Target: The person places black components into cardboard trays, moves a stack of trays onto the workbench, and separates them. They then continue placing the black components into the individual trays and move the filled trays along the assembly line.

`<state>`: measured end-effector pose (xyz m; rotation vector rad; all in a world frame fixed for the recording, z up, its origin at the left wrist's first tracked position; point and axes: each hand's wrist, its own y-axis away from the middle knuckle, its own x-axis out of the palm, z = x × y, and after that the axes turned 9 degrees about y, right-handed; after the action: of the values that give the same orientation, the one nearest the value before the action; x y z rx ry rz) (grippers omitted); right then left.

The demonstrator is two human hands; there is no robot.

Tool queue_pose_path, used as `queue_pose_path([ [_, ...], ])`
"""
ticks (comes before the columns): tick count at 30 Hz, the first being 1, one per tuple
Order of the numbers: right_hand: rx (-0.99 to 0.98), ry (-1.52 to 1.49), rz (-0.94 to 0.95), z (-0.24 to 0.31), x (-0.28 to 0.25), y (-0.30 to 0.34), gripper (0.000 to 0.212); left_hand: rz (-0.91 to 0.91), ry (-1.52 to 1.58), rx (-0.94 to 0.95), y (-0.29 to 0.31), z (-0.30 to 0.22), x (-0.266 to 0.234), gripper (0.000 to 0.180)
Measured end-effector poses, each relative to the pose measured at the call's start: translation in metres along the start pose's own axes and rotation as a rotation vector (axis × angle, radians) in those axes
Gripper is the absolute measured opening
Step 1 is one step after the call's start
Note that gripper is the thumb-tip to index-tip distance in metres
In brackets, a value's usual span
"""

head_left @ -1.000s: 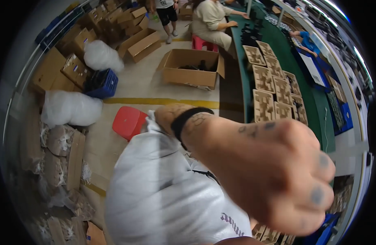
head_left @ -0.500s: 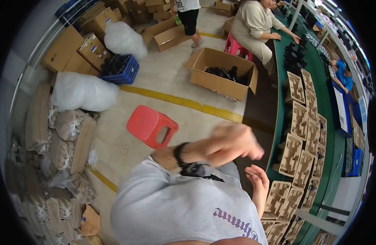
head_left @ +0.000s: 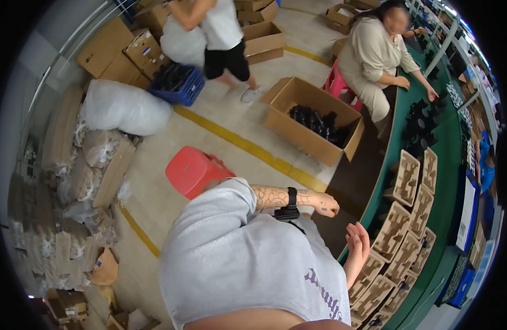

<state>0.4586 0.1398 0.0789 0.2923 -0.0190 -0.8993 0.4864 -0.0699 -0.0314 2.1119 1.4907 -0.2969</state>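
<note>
My left hand [head_left: 326, 205] hangs in front of my body, its fingers curled closed with nothing seen in them. A black strap with a small device [head_left: 288, 208] circles that wrist. My right hand [head_left: 358, 240] is raised beside the green workbench [head_left: 389, 179], fingers apart and slightly bent, holding nothing. Closest to it are brown moulded-pulp trays [head_left: 392, 231], standing in rows along the bench edge. The hand appears apart from them.
Behind my left arm stands a red plastic stool [head_left: 188, 171]. An open carton [head_left: 303, 135] of black parts sits on the floor ahead. A seated co-worker [head_left: 369, 60] is at the bench; another person [head_left: 223, 38] walks near a blue crate [head_left: 191, 88]. Wrapped bundles [head_left: 108, 170] line the left.
My left hand, blurred before, has lowered and shows curled fingers. The right hand stays raised and open. The walking person has come nearer and leftward. The whole view has shifted.
</note>
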Motion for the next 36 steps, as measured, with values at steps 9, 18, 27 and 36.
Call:
queue_pose_path([
  [9, -0.043, 0.003, 0.085, 0.025, -0.017, -0.087, 0.033, -0.107, 0.158, -0.025, -0.082, 0.049, -0.075, 0.037],
  [18, 0.069, -0.01, -0.336, 0.046, -0.023, -0.144, 0.031, -0.767, -0.234, 0.384, -0.348, -0.013, -0.306, 0.045],
  [27, 0.093, -0.123, -0.526, 0.06, -0.041, -0.255, 0.031, -0.216, -0.683, 0.191, -0.415, 0.062, -0.371, 0.059],
  [36, 0.009, -0.135, -0.324, 0.065, -0.024, -0.349, 0.064, -0.252, 1.359, 0.044, -0.283, 0.048, -0.357, 0.053],
])
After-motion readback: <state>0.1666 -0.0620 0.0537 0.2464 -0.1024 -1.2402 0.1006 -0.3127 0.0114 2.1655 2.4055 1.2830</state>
